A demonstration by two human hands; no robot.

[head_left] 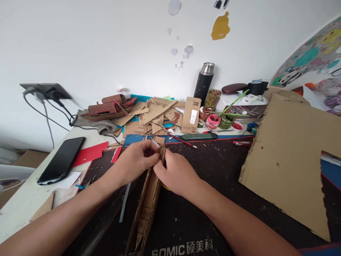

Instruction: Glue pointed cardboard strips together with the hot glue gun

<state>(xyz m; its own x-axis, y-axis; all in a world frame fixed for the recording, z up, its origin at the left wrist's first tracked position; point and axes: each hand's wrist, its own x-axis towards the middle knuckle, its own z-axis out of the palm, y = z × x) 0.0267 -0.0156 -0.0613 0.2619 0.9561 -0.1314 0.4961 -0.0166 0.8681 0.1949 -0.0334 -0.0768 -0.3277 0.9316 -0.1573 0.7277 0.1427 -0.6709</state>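
Observation:
A long narrow cardboard piece (pixel 146 209), folded into a boat-like hull, lies on the black mat (pixel 213 170) and runs from the near edge up to my hands. My left hand (pixel 134 160) pinches its far tip from the left, fingers closed on the cardboard. From the right, my right hand (pixel 176 172) presses against the same tip with its fingers closed on it. The two hands meet at the pointed end, thumbs nearly touching.
A big cardboard sheet (pixel 290 156) covers the right side. A heap of cardboard scraps (pixel 151 115) and a brown model boat (pixel 108 108) sit behind. A phone (pixel 61 160), red card (pixel 89 153), paint jars (pixel 213 121), a black flask (pixel 204 82), a utility knife (pixel 199 136) and a pencil (pixel 183 141) lie around.

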